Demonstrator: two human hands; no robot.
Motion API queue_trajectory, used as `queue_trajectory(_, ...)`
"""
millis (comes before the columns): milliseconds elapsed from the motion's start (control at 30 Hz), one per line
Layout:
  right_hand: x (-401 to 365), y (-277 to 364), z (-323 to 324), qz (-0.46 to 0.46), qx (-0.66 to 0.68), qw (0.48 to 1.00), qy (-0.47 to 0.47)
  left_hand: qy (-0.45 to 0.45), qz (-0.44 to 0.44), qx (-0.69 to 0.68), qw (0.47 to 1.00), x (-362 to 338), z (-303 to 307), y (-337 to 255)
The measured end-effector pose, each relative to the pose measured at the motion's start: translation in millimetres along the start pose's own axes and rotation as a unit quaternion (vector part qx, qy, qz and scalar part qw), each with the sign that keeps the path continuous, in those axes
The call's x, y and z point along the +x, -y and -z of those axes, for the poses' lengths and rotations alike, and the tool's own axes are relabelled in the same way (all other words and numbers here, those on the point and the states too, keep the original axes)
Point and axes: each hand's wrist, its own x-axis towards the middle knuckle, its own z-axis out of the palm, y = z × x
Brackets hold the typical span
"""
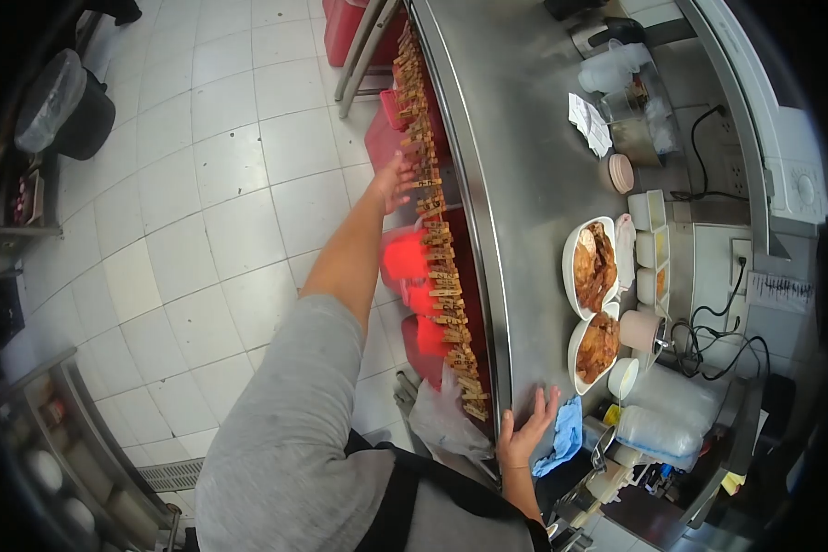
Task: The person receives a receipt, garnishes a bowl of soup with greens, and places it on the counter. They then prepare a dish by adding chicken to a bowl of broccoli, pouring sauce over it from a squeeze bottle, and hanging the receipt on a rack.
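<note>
My left hand (396, 182) reaches out beside a long row of wooden clothespins (443, 267) along the counter's front edge. Its fingers are spread and close to the pins; whether they touch one is too small to tell. Below the row hang bright red pieces (405, 262), partly hidden. On the counter's near end rests my right hand (524, 431), fingers apart and holding nothing. A blue cloth (561, 437) lies just beside it. Two white dishes of cooked meat, a farther dish (570, 267) and a nearer dish (576, 354), stand on the steel counter (515, 184).
White condiment containers (651, 248), a pink cup (639, 328) and stacked clear plastic containers (662, 428) line the counter's back. A paper slip (589, 124) lies farther along. Across the tiled floor (202, 184) stands a black bin (85, 115). Power cords (708, 331) hang at the wall.
</note>
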Motion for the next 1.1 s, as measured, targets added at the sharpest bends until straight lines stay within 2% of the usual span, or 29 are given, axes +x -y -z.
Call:
queue_trajectory(100,4.4,1.3,-0.3,0.009,-0.001,1.000,0.002,0.024,0.019,-0.085,0.996,2.5,-3.2,12.7)
queue_trajectory(200,5.6,1.6,0.0,0.014,-0.004,1.000,0.010,0.056,-0.100,-0.145,0.983,-3.2,2.4,23.9)
queue_trajectory(300,6.1,1.6,-1.0,0.014,0.001,1.000,0.006,0.011,-0.138,-0.159,0.977,-10.5,5.6,20.2)
queue_trajectory(400,7.3,1.5,0.1,0.005,-0.001,1.000,0.009,-0.021,-0.137,-0.111,0.984,-6.9,11.6,13.1)
queue_trajectory(500,5.7,3.9,3.5,-0.013,-0.003,1.000,0.005,0.005,-0.119,-0.091,0.989,0.9,20.7,8.7)
queue_trajectory(533,6.2,3.8,3.5,-0.009,-0.004,1.000,0.000,0.085,-0.173,-0.075,0.978,23.1,32.9,13.3)
queue_trajectory(567,5.7,1.4,3.6,-0.014,-0.008,1.000,-0.005,0.057,-0.179,-0.042,0.981,12.5,35.4,5.3)
queue_trajectory(600,7.3,-1.0,3.2,-0.012,0.014,1.000,-0.013,-0.079,-0.199,-0.015,0.977,17.0,50.0,3.2)
queue_trajectory(633,6.7,-4.8,4.7,-0.018,0.033,0.999,-0.025,-0.130,-0.219,0.008,0.967,25.8,78.8,-1.0)
queue_trajectory(667,3.1,-6.9,7.3,-0.022,0.053,0.998,-0.039,-0.129,-0.299,0.156,0.932,56.5,135.9,-0.5)
queue_trajectory(700,0.1,-9.5,8.2,-0.026,0.070,0.996,-0.056,-0.166,-0.277,0.346,0.881,50.9,161.5,-25.8)
queue_trajectory(733,-3.9,-13.8,6.5,-0.023,0.083,0.993,-0.082,-0.200,-0.252,0.521,0.791,43.1,184.1,-50.2)
queue_trajectory(767,-11.6,-17.1,4.8,-0.018,0.091,0.990,-0.109,-0.124,-0.302,0.184,0.927,-30.6,136.2,-55.3)
queue_trajectory(800,-16.7,-19.0,4.5,-0.015,0.102,0.985,-0.136,-0.137,-0.264,0.084,0.951,-101.9,70.8,-67.1)
queue_trajectory(833,-22.7,-22.4,5.4,0.011,0.113,0.981,-0.157,-0.106,-0.302,0.099,0.942,-169.4,6.6,-58.1)
queue_trajectory(867,-30.8,-26.2,1.1,0.048,0.145,0.973,-0.175,-0.025,-0.316,0.149,0.937,-209.3,-26.0,-44.0)
queue_trajectory(900,-35.3,-25.8,11.5,0.104,0.205,0.964,-0.133,0.072,-0.311,0.200,0.926,-249.6,-55.4,-22.9)
queue_trajectory(967,-47.6,-1.6,59.6,0.084,0.310,0.942,-0.099,0.145,-0.362,0.362,0.847,-325.2,-120.5,42.5)
queue_trajectory(1000,-60.6,1.8,86.0,0.076,0.319,0.937,-0.117,0.216,-0.378,0.391,0.811,-366.5,-154.4,80.3)
queue_trajectory(1067,-98.2,0.9,133.0,0.069,0.343,0.925,-0.148,0.402,-0.333,0.402,0.752,-432.9,-218.3,144.2)
queue_trajectory(1100,-124.3,-11.7,149.6,0.062,0.360,0.918,-0.154,0.430,-0.330,0.398,0.740,-460.1,-246.1,178.6)
